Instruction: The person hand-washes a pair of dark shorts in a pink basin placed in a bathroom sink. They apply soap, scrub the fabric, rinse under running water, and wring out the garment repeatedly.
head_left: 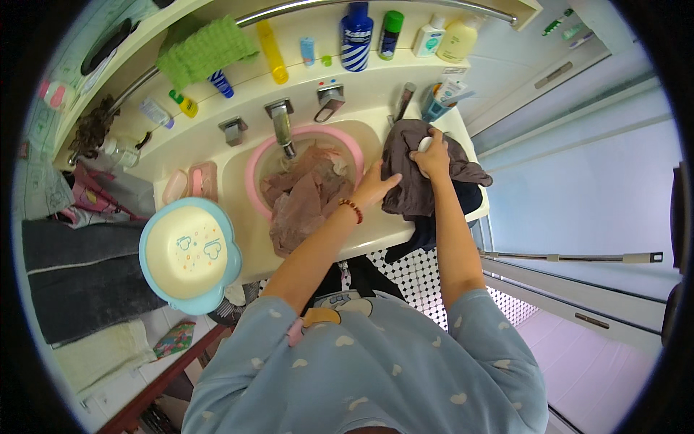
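Left hand (pixel 374 186) splayed, right hand (pixel 435 160) curled round white bar (pixel 425 145)

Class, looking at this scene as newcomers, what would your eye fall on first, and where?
Most striking is the pink basin below the faucet, with mauve cloth in it. Left of it, a blue basin stands out. On the right, the right hand holds a small white object against dark cloth.

Big cloth (pixel 403 163): was grayish brown
Basin cloth (pixel 307 210): was dull pink
Shirt (pixel 376 380): was blue with white hearts
Towel (pixel 206 52): was green
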The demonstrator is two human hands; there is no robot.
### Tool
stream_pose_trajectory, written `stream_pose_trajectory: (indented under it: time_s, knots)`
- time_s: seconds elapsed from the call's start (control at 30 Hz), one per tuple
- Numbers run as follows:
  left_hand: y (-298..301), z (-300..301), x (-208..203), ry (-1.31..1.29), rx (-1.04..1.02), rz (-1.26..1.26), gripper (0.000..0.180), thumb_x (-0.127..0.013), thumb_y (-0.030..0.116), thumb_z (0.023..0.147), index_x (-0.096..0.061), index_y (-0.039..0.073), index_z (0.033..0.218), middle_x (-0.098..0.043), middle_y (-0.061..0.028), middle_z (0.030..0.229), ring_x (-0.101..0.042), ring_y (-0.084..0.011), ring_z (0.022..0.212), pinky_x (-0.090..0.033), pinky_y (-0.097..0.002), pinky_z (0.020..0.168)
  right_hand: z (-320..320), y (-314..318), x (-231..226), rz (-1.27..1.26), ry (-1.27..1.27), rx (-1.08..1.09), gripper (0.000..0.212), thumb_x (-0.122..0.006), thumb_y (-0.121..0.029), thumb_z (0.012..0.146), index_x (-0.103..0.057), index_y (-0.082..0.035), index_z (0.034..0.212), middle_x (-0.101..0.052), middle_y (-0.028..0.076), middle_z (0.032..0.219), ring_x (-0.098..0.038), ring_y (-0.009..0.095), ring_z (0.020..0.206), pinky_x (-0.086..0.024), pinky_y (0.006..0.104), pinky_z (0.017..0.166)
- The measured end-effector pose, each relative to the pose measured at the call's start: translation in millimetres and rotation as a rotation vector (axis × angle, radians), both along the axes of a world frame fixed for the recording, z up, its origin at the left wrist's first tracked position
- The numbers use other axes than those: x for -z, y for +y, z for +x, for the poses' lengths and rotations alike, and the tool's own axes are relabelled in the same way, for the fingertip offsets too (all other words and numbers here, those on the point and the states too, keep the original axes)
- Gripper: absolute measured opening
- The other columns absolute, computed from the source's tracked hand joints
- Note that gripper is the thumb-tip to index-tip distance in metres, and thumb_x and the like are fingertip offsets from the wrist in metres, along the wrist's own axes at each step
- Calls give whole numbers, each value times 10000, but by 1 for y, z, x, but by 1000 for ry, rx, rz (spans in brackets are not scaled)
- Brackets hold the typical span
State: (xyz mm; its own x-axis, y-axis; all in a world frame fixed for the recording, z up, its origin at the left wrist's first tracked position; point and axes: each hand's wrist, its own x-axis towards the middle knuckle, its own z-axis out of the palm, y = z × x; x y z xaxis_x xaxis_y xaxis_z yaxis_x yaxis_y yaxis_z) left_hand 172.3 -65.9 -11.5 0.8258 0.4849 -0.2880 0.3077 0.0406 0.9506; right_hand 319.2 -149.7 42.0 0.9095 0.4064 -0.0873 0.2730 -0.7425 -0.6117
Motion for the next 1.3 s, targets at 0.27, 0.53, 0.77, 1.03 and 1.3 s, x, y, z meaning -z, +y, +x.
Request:
stream_pose_trajectory:
  time_s: [0.27,0.53,0.77,1.03,1.3]
  knots:
    - [-13,21,-15,56,-144,-247,370,-598,3,675,-550,-53,1037,-603,-142,983,-572,-226,913,-442,-309,805,29,-83,-33,1590,849,291,363,-522,-97,700,-495,7,1046,-555,138,889,-572,257,779,-502,356,635]
    - [27,0,-73,-324,-229,-436,468,-441,-118,652,-498,-13,1105,-581,-70,984,-552,-165,912,-420,-260,821,10,-167,-21,1522,979,542,456,-497,-37,625,-493,-67,1080,-542,128,838,-544,242,688,-480,418,674]
    - [38,-3,-97,-441,-2,-494,523,-421,-152,636,-509,-6,1130,-570,-63,1066,-540,-161,971,-421,-262,850,12,-178,-19,999,735,476,598,-478,-16,599,-456,-101,1190,-524,138,888,-566,241,641,-524,367,536]
    - [57,9,-108,-596,-49,-417,467,-417,-147,640,-532,-19,1075,-587,-45,1014,-555,-132,925,-429,-239,819,61,-132,-26,1217,907,218,553,-470,12,586,-498,5,1138,-530,135,873,-560,233,673,-515,341,563]
    - [77,-67,-156,-307,838,449,361,-602,134,787,-542,-13,1111,-596,-82,1038,-546,-143,967,-418,-240,833,52,-70,-170,1488,892,-691,775,-549,-28,501,-332,136,1227,-524,168,927,-458,196,638,-401,314,536]
